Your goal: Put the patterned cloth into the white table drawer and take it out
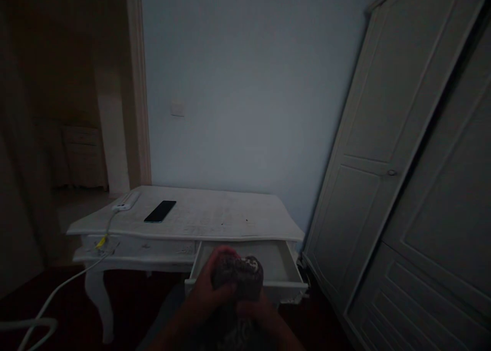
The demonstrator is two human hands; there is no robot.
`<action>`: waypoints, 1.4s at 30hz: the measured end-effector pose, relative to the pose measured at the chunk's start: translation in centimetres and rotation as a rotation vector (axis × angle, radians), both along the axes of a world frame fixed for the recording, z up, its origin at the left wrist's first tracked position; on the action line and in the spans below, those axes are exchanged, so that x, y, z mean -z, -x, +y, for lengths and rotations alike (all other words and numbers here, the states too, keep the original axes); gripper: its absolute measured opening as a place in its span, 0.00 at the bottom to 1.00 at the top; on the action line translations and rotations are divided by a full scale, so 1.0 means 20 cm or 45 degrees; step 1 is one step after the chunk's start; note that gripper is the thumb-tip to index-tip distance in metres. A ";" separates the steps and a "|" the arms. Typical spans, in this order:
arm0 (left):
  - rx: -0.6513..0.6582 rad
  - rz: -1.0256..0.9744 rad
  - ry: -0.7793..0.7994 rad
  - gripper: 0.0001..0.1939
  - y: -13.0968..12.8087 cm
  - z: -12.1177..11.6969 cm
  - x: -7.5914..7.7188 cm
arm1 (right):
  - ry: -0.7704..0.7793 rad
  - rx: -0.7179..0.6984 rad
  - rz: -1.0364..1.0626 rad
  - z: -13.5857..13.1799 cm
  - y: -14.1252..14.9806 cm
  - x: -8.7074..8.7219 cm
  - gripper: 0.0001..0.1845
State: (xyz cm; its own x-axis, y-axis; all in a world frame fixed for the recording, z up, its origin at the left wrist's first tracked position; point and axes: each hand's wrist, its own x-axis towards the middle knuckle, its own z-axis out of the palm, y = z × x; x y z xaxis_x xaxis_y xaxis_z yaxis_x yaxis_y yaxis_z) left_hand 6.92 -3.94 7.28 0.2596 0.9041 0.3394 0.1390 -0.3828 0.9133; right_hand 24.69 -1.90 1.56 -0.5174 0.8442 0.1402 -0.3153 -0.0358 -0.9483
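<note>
Between my two hands, in front of an open drawer [264, 261], is a dark grey, soft-looking bundle of cloth [245, 284] with a pale pattern along its top. My left hand [213, 289] is wrapped round its left side, thumb across the front. On the lower right, my right hand [255, 310] grips it with the thumb over the front. Dim light hides what kind of cloth item it is. More dark cloth with pale marks shows below my hands, and I cannot tell whether it belongs to the bundle. The visible part of the drawer's inside is bare.
On the white desk [215, 207] lie a black phone [161, 211] and a white power strip [126, 201], its cable [69, 279] hanging over the front left. A white wardrobe [356, 161] stands close on the right. A doorway opens at the left.
</note>
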 end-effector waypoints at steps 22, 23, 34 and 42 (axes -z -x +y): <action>-0.133 1.460 -0.242 0.16 0.03 0.23 0.30 | -1.145 1.087 -1.060 0.06 -0.90 -0.09 0.24; -0.144 1.436 -0.247 0.16 0.03 0.23 0.29 | -1.258 1.115 -1.144 0.07 -0.89 -0.05 0.24; -0.155 1.411 -0.247 0.19 0.03 0.26 0.33 | -1.785 1.197 -1.548 0.03 -0.66 0.24 0.25; -0.141 1.366 -0.257 0.21 0.04 0.30 0.31 | -1.948 1.272 -1.472 0.02 -0.59 0.52 0.19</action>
